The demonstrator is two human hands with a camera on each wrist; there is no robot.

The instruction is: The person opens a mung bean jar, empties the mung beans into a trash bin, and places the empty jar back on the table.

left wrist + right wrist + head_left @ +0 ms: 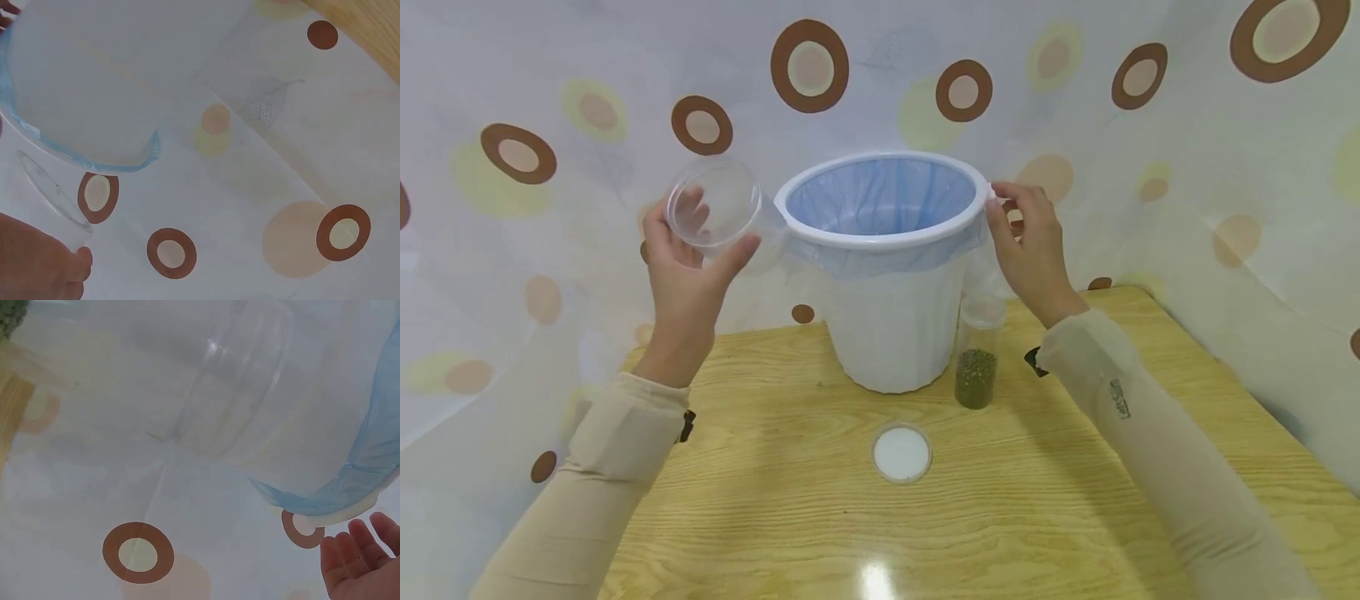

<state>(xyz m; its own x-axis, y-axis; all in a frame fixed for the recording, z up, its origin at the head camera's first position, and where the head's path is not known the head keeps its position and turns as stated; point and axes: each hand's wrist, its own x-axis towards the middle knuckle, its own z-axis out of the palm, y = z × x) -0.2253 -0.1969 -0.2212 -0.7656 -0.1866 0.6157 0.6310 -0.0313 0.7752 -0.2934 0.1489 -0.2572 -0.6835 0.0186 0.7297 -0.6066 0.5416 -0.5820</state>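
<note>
The left grip (688, 292) is clamped on the clear container (725, 190), seemingly yet to be released; the right grip (1032, 252) is at the bin (887, 317), pinching or not I cannot tell; between them, the blue liner (876, 196) looks fitted already.

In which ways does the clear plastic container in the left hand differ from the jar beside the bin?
The clear plastic container is held tilted in the left hand; the jar stands upright on the table. The container shows no contents, whereas the jar is partly filled with loose green material. Both are transparent.
</note>
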